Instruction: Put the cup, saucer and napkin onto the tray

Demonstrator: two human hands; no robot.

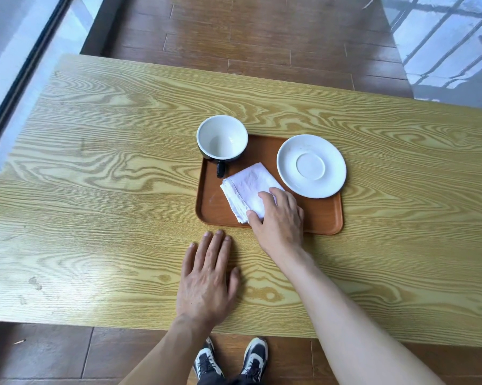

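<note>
A brown tray (pixel 215 207) lies in the middle of the wooden table. On its far left corner stands a cup (pixel 222 138), white inside and dark outside, handle pointing toward me. A white saucer (pixel 311 165) rests on the tray's far right part, its rim reaching past the tray's edge. A folded white napkin (pixel 248 187) lies flat on the tray between them. My right hand (pixel 278 218) rests on the napkin's near corner, thumb and fingers pinching it. My left hand (pixel 208 276) lies flat on the table in front of the tray, fingers spread, holding nothing.
The yellow wood-grain table (pixel 95 190) stretches wide to the left and right of the tray. Its near edge is just above my shoes (pixel 231 359). Brown floor tiles lie beyond the far edge, and a glass wall runs along the left.
</note>
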